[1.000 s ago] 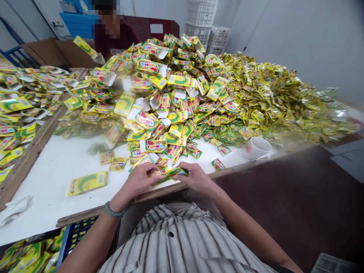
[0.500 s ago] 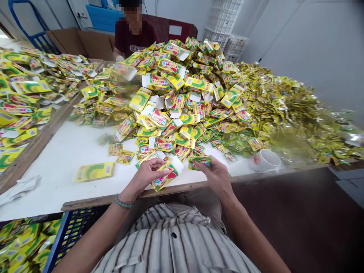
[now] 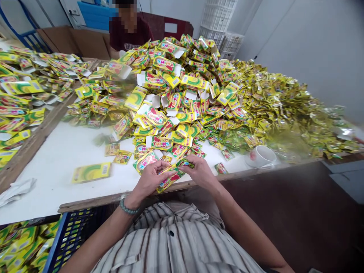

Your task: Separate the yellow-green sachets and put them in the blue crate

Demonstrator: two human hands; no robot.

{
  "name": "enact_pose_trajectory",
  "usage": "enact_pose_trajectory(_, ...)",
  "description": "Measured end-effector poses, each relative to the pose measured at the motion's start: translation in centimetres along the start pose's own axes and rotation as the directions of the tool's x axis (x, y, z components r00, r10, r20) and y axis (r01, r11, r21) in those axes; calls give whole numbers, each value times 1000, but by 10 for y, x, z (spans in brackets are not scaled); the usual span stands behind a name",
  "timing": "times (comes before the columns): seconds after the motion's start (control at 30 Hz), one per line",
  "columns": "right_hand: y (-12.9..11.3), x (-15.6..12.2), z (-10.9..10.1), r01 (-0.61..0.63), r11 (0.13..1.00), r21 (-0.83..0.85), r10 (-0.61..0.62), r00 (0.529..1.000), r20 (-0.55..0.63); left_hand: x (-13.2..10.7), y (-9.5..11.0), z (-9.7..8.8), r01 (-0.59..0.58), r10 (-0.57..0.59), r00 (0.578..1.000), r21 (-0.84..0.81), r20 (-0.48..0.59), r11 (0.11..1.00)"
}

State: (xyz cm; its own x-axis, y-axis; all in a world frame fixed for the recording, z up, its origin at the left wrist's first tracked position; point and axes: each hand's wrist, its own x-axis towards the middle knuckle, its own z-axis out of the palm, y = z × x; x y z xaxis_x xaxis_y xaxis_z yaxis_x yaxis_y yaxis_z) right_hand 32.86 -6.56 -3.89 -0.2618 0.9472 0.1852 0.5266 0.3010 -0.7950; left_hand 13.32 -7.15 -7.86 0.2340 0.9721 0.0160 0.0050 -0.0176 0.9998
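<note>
My left hand is closed on a small yellow and green carton with red fruit and bright lettering, tilted over the table's front edge. At the carton's upper right end, my right hand pinches a small green packet. The packet touches that open end; how far it reaches inside is hidden by my fingers. Just beyond my hands rises a heap of similar cartons, many with white end flaps standing out. A loose packet lies to the right of my right hand.
A white mug stands near the front edge, before a big pile of small packets. A flat carton and crumpled paper lie left. A blue crate holds filled-looking cartons below. A person sits across the table.
My right hand has moved left with the packet, bringing it to the carton's end. A loose packet now shows on the table where that hand was. The view has shifted slightly.
</note>
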Motion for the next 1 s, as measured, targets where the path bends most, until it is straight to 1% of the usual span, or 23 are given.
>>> enact_pose_trajectory(0.07, -2, 0, 3, -17, 1000, -3, 17, 999, -35, 1, 0, 1, 18, -18, 999, -5, 44, 1000)
enact_pose_trajectory(0.13, -2, -1, 6, -45, 997, 55, 49, 997, -66, 2, -1, 2, 54, -50, 995, -47, 87, 997)
enact_pose_trajectory(0.2, 0, -4, 7, -39, 992, 118, 52, 993, -103, 1, -3, 3, 102, -92, 992, -115, 86, 988)
enact_pose_trajectory(0.23, 1, -5, 8, -18, 993, 117, 34, 989, -143, 1, -5, 3, 125, -114, 990, -157, 79, 980)
enact_pose_trajectory(0.3, 4, -7, 10, 50, 998, 28, -42, 971, -235, 0, -7, 3, 146, -134, 989, -215, 69, 966)
enact_pose_trajectory(0.37, 7, -9, 11, 114, 988, -105, -139, 952, -272, -1, -9, 2, 147, -134, 988, -225, 72, 963)
enact_pose_trajectory(0.43, 8, -9, 12, 152, 971, -185, -195, 950, -243, -2, -8, 0, 154, -142, 987, -205, 72, 967)
enact_pose_trajectory(0.53, 8, -10, 11, 135, 962, -238, -181, 966, -187, -5, -4, -2, 187, -165, 980, -220, 113, 958)
enact_pose_trajectory(0.6, 4, -13, 13, 120, 967, -224, -151, 980, -127, -6, -2, -3, 193, -161, 977, -269, 137, 943)
enact_pose_trajectory(0.67, -1, -18, 17, 102, 977, -188, -112, 993, -46, -7, -1, -4, 207, -173, 976, -308, 135, 928)
enact_pose_trajectory(0.77, -6, -21, 28, 65, 987, -150, -63, 998, 15, -10, -2, -6, 292, -248, 954, -323, 171, 900)
enact_pose_trajectory(0.83, -5, -20, 36, 67, 989, -130, -61, 997, 49, -12, -3, -9, 349, -293, 933, -328, 210, 878)
enact_pose_trajectory(0.93, -1, -14, 44, 53, 997, -57, -49, 997, 62, -15, -4, -11, 392, -331, 918, -362, 220, 846)
enact_pose_trajectory(1.0, 0, -12, 47, 15, 1000, -19, -15, 1000, -4, -16, -4, -11, 393, -347, 919, -385, 185, 835)
